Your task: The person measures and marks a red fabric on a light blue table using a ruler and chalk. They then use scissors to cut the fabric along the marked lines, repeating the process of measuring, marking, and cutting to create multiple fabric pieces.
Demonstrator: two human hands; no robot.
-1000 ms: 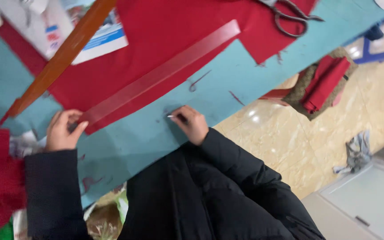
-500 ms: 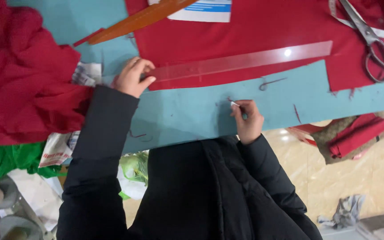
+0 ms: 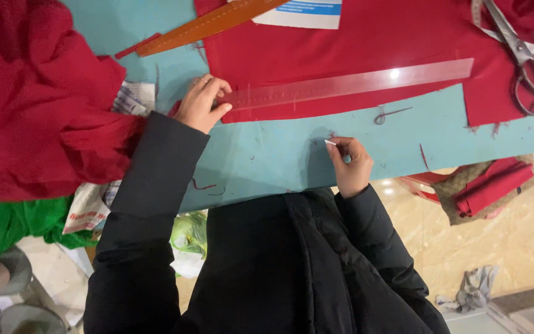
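The clear ruler (image 3: 347, 83) now lies more level across the red fabric (image 3: 353, 49). The left hand (image 3: 200, 104) presses its end; the right hand (image 3: 350, 164) pinches white chalk (image 3: 330, 143) above the teal tabletop (image 3: 267, 154).

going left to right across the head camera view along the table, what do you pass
Red fabric heap → left hand on the end of the clear ruler → right hand pinching a small white piece → scissors.

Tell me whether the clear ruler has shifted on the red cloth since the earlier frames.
Cannot tell. The head camera swung, so the clear ruler only looks turned; it lies along the lower edge of the red cloth as before, left hand pressing its end.
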